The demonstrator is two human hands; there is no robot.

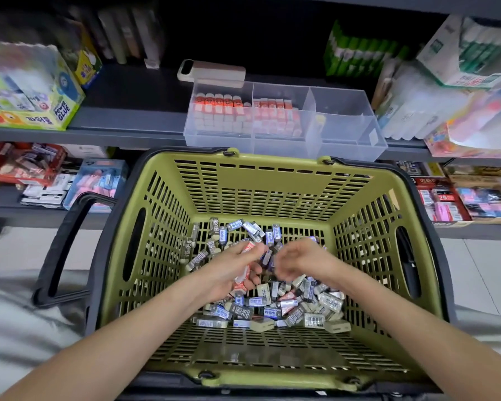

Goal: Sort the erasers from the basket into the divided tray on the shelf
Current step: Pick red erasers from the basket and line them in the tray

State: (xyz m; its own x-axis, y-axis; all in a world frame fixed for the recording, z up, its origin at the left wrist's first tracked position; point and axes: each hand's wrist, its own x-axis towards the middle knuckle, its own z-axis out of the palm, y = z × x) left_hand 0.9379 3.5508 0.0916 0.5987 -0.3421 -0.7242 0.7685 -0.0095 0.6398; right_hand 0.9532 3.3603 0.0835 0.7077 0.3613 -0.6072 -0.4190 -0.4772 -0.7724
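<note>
My left hand (229, 272) was down inside the green basket (272, 180), over the middle of its floor, with the fingers curled round a few orange-sleeved erasers (248, 248). My right hand (298, 260) was just beside it, toward the basket's right wall. It was blurred, with the fingers bent down over the heap, and I could not tell whether they had hold of anything.

The loose erasers (301, 309), mostly in blue and grey sleeves, lay heaped on the basket's floor under and around both hands.

Just past the basket's far rim, the clear divided tray (344, 111) stood on the dark shelf (128, 91). Its left compartment held rows of orange sleeves and the middle one held paler red ones. Behind the tray lay a phone (211, 71). Past the basket's far left corner sat a green glue box (61, 111).
</note>
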